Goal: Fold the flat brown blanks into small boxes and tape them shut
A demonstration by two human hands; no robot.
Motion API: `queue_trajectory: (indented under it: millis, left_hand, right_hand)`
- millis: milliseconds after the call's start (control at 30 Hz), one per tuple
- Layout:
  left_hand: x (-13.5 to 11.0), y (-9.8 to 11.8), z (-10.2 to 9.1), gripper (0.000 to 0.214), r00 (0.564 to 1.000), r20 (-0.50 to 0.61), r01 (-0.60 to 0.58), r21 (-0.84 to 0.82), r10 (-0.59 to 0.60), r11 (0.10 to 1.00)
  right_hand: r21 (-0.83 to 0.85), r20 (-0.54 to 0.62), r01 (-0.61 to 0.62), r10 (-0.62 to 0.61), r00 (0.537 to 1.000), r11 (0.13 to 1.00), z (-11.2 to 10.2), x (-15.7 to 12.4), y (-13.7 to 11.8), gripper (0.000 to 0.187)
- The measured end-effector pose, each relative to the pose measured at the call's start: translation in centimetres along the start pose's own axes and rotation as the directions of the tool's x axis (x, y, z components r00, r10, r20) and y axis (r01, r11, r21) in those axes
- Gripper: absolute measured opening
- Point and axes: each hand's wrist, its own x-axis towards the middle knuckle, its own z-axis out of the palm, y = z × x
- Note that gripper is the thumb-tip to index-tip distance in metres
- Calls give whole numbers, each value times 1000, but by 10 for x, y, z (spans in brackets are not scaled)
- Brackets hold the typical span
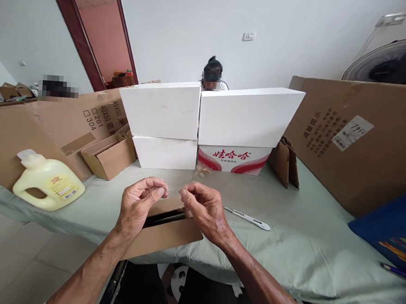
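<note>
My left hand (138,203) and my right hand (206,208) are raised side by side, a small gap between their fingertips. Each has its thumb pressed to its curled fingers in a pinch. A tiny clear glint shows at the left fingertips, too small to name; whatever the right fingers pinch is hidden. Below them a brown cardboard box (169,236) lies at the table's near edge, with a dark slot-like opening along its top. Just right of my right hand, a white utility knife (249,218) rests on the green tablecloth (307,247).
White boxes (164,112) are stacked at the back, one with red print (235,160). Left stand a yellow jug (49,183) and a small open carton (110,157). Large cardboard (364,135) and a blue container (389,225) flank the right. A person (212,74) sits behind the stack.
</note>
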Motion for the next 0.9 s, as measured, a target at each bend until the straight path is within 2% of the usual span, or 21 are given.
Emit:
queue_trajectory:
  millis: [67,133,233,300,400,567,733,833,900]
  left_hand:
    - [0,0,1,32,999,-22,25,8,-25,1000]
    - [1,1,2,35,997,-34,69,4,-69,998]
    - [1,7,5,41,990,14,142,-26,-142,990]
    - [1,12,7,42,978,92,195,-51,-189,980]
    - [0,17,7,42,936,222,295,-70,-273,953]
    - [2,17,3,42,873,345,398,-98,-343,912]
    - [2,15,1,47,859,315,446,-79,-402,892]
    - [0,15,4,51,878,252,431,-49,-407,901]
    - [-1,15,6,52,910,185,386,-56,-370,921]
  right_hand:
    - [-157,-26,153,-159,987,976,-1,3,0,29]
    - [-259,-2,285,-295,955,923,-5,7,-1,24]
    - [-254,81,373,-364,928,893,-13,13,-3,22]
    - [-192,155,371,-346,925,908,-20,16,-3,21]
    - [-92,252,331,-300,920,939,-26,20,-3,21]
    - [19,321,233,-227,920,972,-22,21,-5,27]
    - [57,365,201,-207,908,978,-17,21,-8,29]
    - [53,349,183,-190,918,982,-15,21,-9,34]
    - [40,319,190,-193,928,981,-14,22,-10,36]
